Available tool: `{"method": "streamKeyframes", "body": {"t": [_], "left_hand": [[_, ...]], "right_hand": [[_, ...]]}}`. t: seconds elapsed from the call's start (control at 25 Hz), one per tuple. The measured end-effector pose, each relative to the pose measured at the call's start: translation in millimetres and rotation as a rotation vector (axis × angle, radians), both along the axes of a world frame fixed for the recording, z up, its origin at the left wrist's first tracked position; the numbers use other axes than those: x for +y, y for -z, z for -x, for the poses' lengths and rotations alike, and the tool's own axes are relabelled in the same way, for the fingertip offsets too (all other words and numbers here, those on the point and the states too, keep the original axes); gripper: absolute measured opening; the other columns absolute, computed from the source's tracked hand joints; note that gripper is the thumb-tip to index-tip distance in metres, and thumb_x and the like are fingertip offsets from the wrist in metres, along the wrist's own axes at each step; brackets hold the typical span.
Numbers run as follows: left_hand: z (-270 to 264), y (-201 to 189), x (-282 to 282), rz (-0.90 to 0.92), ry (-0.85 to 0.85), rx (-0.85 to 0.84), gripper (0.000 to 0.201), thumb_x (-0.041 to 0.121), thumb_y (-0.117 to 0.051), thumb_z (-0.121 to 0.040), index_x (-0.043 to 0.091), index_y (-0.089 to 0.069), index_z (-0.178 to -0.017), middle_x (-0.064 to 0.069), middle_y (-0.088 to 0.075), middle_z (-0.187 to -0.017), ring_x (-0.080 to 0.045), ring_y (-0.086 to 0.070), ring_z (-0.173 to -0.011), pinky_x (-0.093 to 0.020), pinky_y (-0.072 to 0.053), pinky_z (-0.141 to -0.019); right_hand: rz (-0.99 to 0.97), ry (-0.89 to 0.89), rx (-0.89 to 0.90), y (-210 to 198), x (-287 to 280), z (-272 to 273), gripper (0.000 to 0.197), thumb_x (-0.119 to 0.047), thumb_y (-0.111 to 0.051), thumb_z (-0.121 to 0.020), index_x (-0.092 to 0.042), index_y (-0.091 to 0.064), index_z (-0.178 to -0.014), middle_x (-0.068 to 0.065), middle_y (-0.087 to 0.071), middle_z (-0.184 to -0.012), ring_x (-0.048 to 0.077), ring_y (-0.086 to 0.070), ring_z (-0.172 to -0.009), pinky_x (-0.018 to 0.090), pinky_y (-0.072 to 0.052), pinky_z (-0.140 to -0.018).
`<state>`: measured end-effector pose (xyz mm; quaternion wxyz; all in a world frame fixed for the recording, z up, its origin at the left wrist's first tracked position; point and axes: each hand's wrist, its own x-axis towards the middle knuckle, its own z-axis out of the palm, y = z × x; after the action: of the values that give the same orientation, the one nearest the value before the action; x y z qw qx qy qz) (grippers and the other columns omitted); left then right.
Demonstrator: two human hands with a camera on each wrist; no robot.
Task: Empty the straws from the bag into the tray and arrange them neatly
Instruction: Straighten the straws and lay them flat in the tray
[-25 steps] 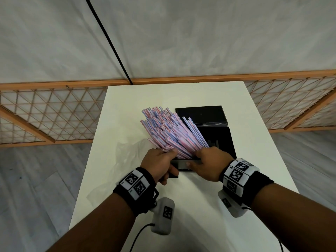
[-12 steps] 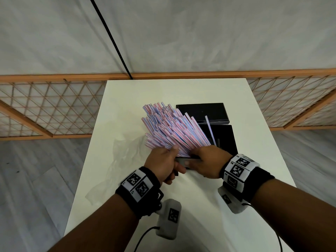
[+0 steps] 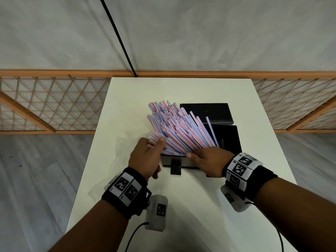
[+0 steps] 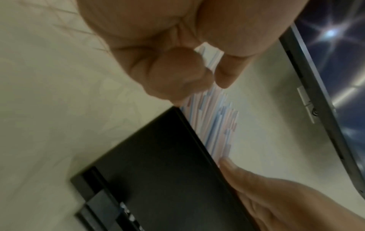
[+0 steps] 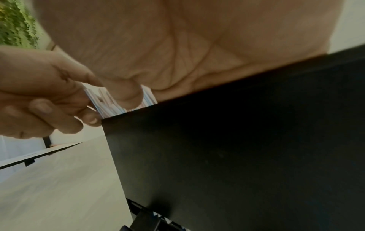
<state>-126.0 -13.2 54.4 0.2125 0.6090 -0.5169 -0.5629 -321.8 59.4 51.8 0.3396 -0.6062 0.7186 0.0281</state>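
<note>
White table [image 3: 181, 91], striped straws [image 3: 181, 131], black tray [image 3: 232, 140]

Right wrist view. The palm of the right hand [image 5: 158, 51] filled the upper frame, its edge lying along the top rim of the black tray [image 5: 237, 148], whose dark outer wall occupied the lower right. The thumb [image 5: 126, 93] pressed against the ends of the striped straws [image 5: 104, 101] standing just above the rim. The left hand [image 5: 39, 100], fingers curled, touched the straws from the other side. A pale table [image 5: 59, 187] lay below.
</note>
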Motion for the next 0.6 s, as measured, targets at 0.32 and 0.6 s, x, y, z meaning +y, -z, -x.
{"method": "streamKeyframes", "body": {"t": [0.32, 0.6], "left_hand": [[17, -7, 3, 0.089, 0.172, -0.034, 0.056, 0.05, -0.053, -0.096, 0.002, -0.069, -0.072, -0.009, -0.067, -0.051, -0.031, -0.069, -0.05, -0.046, -0.063, -0.06], [27, -12, 9, -0.039, 0.072, 0.131, 0.05, 0.046, -0.058, -0.096, 0.005, -0.07, -0.07, -0.013, -0.069, -0.058, -0.028, -0.065, -0.046, -0.038, -0.058, -0.052]], "right_hand": [[0.061, -0.044, -0.061, 4, -1, 4, 0.036, -0.042, -0.033, -0.103, -0.02, -0.057, -0.087, 0.001, -0.061, -0.087, 0.021, -0.057, -0.09, 0.034, -0.046, -0.085], [0.344, -0.047, -0.079, 4, 6, 10, 0.026, -0.039, -0.041, -0.098, -0.022, -0.057, -0.086, -0.004, -0.061, -0.08, 0.02, -0.057, -0.079, 0.037, -0.047, -0.074]]}}
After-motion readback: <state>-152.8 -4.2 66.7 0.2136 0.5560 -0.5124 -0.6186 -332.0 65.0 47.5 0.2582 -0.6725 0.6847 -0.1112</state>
